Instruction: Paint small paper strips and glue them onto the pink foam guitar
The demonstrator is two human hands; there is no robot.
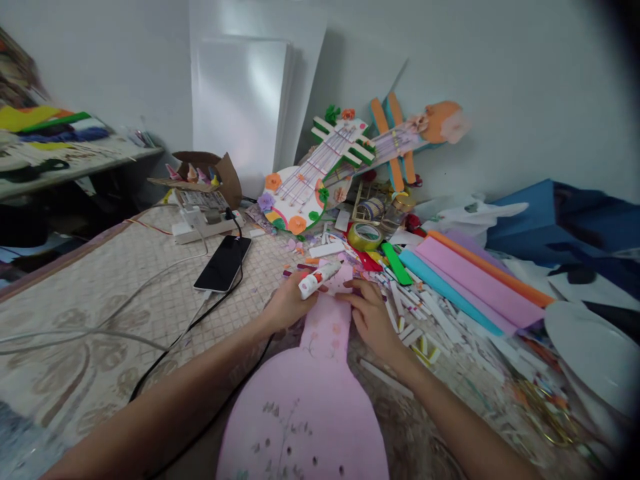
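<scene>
A pink guitar-shaped cutout (310, 393) lies flat on the table in front of me, its neck pointing away. My left hand (287, 303) grips a white glue tube with a red label (319, 279) over the top of the neck. My right hand (371, 313) presses its fingers on the right side of the neck's end. Both hands touch the pink cutout.
A black phone (223, 263) on a cable lies to the left, with a white power strip (200, 223) behind it. Rolled coloured paper sheets (465, 280), tape rolls (365, 235) and paper scraps crowd the right. Decorated paper guitars (320, 177) lean on the wall.
</scene>
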